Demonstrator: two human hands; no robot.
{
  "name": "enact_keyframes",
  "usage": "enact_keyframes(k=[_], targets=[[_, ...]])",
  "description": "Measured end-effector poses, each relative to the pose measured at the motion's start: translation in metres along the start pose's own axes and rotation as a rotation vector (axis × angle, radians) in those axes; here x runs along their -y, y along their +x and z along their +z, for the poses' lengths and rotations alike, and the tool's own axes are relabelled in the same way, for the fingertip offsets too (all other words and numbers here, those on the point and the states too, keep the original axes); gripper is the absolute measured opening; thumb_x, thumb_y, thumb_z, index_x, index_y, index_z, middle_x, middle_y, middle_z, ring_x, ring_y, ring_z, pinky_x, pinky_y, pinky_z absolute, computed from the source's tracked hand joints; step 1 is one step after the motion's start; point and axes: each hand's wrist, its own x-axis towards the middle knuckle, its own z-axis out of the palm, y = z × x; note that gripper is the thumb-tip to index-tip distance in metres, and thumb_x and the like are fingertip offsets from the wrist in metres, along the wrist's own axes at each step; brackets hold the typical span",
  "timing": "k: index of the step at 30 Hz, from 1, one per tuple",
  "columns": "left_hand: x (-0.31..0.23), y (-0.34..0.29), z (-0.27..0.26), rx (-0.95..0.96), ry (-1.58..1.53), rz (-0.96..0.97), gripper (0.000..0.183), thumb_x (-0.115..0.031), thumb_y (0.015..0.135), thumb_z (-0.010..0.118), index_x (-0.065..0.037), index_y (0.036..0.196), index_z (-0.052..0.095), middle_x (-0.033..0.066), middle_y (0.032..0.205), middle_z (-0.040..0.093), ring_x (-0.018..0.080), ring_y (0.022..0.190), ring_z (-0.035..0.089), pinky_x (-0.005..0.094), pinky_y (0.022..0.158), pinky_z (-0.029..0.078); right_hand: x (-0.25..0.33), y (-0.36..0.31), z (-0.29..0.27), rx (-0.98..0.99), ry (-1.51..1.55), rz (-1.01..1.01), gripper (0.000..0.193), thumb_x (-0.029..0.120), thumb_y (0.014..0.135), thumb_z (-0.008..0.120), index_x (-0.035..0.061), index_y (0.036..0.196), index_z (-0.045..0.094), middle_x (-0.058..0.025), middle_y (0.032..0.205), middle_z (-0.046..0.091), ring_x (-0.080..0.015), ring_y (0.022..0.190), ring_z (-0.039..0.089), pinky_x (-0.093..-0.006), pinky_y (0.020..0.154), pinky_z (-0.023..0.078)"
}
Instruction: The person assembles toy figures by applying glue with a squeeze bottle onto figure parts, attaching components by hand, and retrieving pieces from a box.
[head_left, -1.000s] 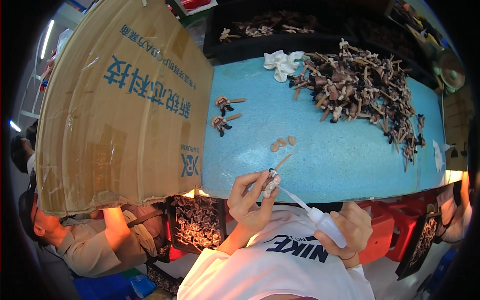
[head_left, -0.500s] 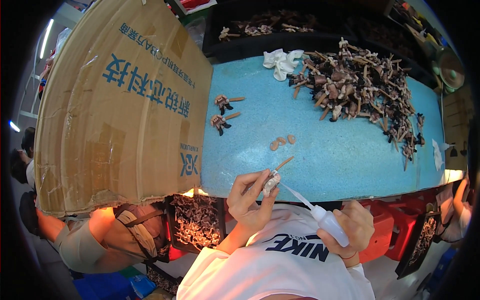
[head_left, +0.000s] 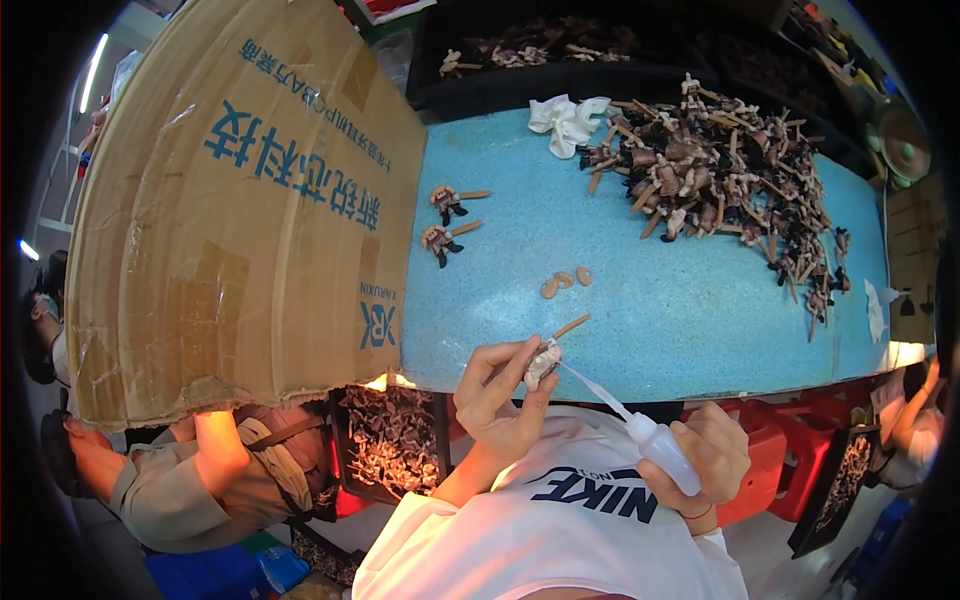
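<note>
Between the thumb and fingers of my left hand [head_left: 500, 400] is a small figurine [head_left: 543, 366], with a tan stick-like piece [head_left: 571, 326] jutting from its top. My right hand [head_left: 708, 452] grips a translucent glue bottle [head_left: 662, 452]. Its long thin nozzle [head_left: 596, 388] slants up to the left, the tip at or very near the figurine; I cannot tell whether it touches. Just beyond, several small tan oval pieces [head_left: 565, 281] lie on the blue mat [head_left: 500, 300]. Two more figurines with tan sticks [head_left: 447, 202] rest on the mat's left part.
A big pile of figurines [head_left: 710, 175] covers the far right of the mat, beside a crumpled white tissue [head_left: 566, 122]. Along the left stands a tall cardboard box [head_left: 240, 220]. Black trays [head_left: 560, 75] line the back. Below left, another person [head_left: 220, 470] sits near a tray of parts [head_left: 393, 440].
My hands, the figurine and the bottle have barely moved. The person at the lower left has shifted their arm and body slightly.
</note>
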Motion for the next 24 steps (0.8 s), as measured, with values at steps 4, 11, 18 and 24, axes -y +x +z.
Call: enact_keyframes(k=[4, 11, 18, 24], targets=[[-0.0019, 0.0026, 0.0001, 0.006, -0.005, -0.011, 0.039, 0.010, 0.068, 0.066, 0.006, 0.106, 0.061, 0.0141, 0.094, 0.058, 0.0177, 0.079, 0.061, 0.0236, 0.066, 0.050, 0.0010, 0.0001, -0.0005, 0.001, 0.008, -0.005, 0.040, 0.019, 0.062, 0.081, -0.0030, 0.087, 0.057, -0.0063, 0.056, 0.048, -0.0171, 0.043, 0.043, -0.0243, 0.036, 0.029], [-0.0025, 0.0040, 0.0005, 0.015, -0.024, 0.002, 0.038, 0.010, 0.070, 0.066, 0.005, 0.107, 0.061, 0.0137, 0.094, 0.058, 0.0167, 0.078, 0.061, 0.0232, 0.065, 0.050, 0.0027, -0.0039, 0.0016, 0.049, 0.015, -0.004, 0.042, 0.029, 0.069, 0.075, -0.0030, 0.089, 0.055, -0.0073, 0.062, 0.050, -0.0195, 0.044, 0.044, -0.0286, 0.040, 0.034], [-0.0029, 0.0032, 0.0011, 0.013, -0.031, -0.011, 0.039, 0.011, 0.069, 0.066, 0.005, 0.108, 0.061, 0.0134, 0.095, 0.058, 0.0167, 0.079, 0.061, 0.0230, 0.066, 0.051, 0.0033, -0.0047, 0.0055, 0.063, 0.018, 0.008, 0.042, 0.031, 0.070, 0.076, -0.0021, 0.089, 0.057, -0.0063, 0.059, 0.048, -0.0192, 0.044, 0.043, -0.0284, 0.040, 0.034], [-0.0036, 0.0024, 0.0014, 0.014, -0.023, -0.012, 0.039, 0.011, 0.069, 0.066, 0.004, 0.108, 0.061, 0.0134, 0.094, 0.058, 0.0169, 0.079, 0.061, 0.0234, 0.066, 0.051, 0.0044, -0.0061, 0.0048, 0.067, 0.009, 0.010, 0.041, 0.030, 0.069, 0.076, -0.0020, 0.087, 0.057, -0.0060, 0.059, 0.047, -0.0190, 0.044, 0.043, -0.0284, 0.040, 0.033]])
